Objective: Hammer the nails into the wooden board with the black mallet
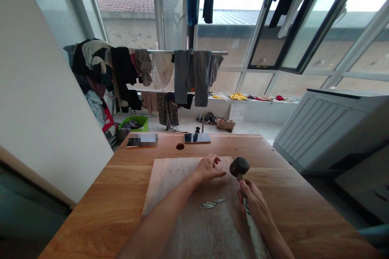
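2 hands work at the board (170, 194): the left hand (209, 168) pinches a nail upright, the right hand (254, 204) grips the mallet (239, 166) just beside it. Next likely calls for a light, square tap.

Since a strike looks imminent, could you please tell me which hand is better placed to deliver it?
Probably the right hand: it grips the dark round-headed mallet, raised beside the left hand, whose fingertips pinch something small on the pale wooden board.

Nails (212, 203) on board (170, 178), phone (197, 138) behind
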`<move>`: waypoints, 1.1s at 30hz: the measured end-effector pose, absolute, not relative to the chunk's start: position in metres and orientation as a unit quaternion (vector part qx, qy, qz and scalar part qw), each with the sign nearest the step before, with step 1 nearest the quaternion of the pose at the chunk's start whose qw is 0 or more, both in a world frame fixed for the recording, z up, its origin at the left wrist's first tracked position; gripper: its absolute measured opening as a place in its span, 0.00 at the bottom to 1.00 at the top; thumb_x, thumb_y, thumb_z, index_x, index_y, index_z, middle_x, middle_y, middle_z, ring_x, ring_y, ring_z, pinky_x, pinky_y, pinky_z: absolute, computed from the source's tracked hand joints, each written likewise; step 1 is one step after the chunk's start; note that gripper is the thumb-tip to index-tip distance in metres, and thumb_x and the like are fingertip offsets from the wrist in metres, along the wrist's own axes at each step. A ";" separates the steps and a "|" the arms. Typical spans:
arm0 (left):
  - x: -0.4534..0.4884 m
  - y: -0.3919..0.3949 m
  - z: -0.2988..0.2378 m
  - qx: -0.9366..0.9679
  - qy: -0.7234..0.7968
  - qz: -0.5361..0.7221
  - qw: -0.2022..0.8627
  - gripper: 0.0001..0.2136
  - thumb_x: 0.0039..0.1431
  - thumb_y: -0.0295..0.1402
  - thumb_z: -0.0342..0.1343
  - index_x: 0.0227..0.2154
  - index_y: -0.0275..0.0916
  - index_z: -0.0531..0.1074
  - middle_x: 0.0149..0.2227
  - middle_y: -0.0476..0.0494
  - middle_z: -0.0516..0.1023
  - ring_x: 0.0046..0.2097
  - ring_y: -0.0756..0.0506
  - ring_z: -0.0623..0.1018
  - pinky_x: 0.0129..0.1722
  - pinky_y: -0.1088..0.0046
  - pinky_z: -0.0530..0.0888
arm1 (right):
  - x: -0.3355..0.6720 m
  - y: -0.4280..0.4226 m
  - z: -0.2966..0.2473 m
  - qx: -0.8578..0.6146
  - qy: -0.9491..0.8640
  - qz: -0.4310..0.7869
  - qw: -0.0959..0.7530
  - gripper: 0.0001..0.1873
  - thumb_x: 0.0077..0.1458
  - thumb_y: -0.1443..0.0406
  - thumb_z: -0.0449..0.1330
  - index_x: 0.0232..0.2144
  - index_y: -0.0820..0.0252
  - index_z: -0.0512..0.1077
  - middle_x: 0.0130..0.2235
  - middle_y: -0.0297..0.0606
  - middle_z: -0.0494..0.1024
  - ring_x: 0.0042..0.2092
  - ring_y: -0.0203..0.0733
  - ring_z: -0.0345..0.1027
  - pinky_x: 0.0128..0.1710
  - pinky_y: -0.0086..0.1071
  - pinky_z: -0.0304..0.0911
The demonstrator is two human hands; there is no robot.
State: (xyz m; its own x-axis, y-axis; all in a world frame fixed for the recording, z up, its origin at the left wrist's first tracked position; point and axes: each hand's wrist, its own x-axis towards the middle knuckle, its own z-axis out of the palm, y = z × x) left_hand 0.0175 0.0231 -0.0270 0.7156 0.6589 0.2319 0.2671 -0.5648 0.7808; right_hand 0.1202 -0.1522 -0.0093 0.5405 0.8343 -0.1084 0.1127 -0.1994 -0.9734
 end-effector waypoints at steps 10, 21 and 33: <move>-0.026 -0.033 0.029 0.972 0.147 -0.012 0.183 0.13 0.48 0.42 0.62 0.28 0.36 0.78 0.31 0.41 0.77 0.31 0.43 0.76 0.27 0.72 0.69 | 0.124 -0.151 -0.024 -0.743 -0.353 0.317 0.473 0.24 0.55 0.42 0.47 0.35 0.54 0.68 0.17 0.27 0.68 0.18 0.39 0.64 0.18 0.30 0.58; -0.025 -0.042 0.032 0.980 0.150 -0.008 0.134 0.09 0.54 0.34 0.57 0.32 0.34 0.78 0.32 0.37 0.80 0.32 0.41 0.78 0.29 0.70 0.71 | 0.121 -0.154 -0.020 -0.754 -0.368 0.288 0.462 0.24 0.56 0.45 0.47 0.37 0.54 0.70 0.17 0.28 0.70 0.19 0.40 0.66 0.22 0.32 0.61; -0.020 0.017 0.003 0.910 0.277 0.187 0.246 0.08 0.56 0.25 0.55 0.32 0.37 0.80 0.34 0.44 0.77 0.35 0.46 0.76 0.41 0.73 0.72 | 0.118 -0.151 -0.016 -0.751 -0.378 0.306 0.447 0.27 0.56 0.44 0.46 0.47 0.55 0.65 0.15 0.23 0.67 0.17 0.41 0.66 0.18 0.31 0.61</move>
